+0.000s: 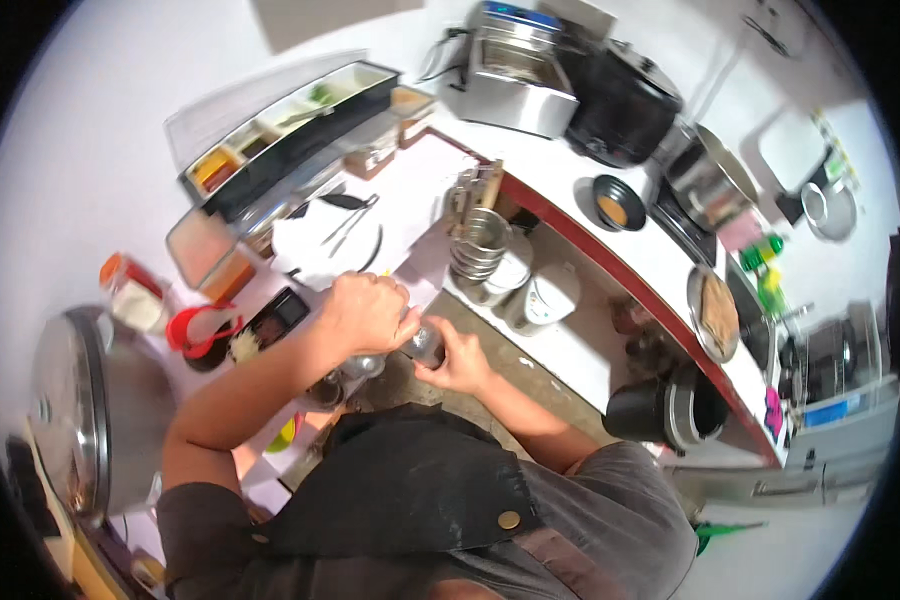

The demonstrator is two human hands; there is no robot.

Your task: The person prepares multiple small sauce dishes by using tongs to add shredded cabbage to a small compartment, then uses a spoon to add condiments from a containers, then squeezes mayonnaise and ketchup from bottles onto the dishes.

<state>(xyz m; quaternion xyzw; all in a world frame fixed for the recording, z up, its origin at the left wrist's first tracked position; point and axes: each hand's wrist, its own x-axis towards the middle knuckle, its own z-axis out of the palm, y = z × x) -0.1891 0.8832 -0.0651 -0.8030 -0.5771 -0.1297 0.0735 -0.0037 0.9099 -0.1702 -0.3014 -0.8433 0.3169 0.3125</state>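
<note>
In front of my apron a small clear jar or bottle (424,343) is held between both hands, tilted. My right hand (456,357) wraps its fingers and thumb around the lower part. Closed in a fist, my left hand (367,311) grips the upper end and covers it, so I cannot tell whether there is a lid. What the container holds is too blurred to make out. Just below the hands, at the counter's edge, stand clear glass-like vessels (364,366). A white plate or board (326,244) with dark-handled utensils lies beyond my left hand.
A condiment tray (281,124) with compartments runs along the wall. At left are a large lidded metal pot (105,420) and a red cup (195,330). Stacked metal cups (482,244) stand ahead. The right counter holds a fryer (521,97), black bowl (619,202) and steel pot (709,180).
</note>
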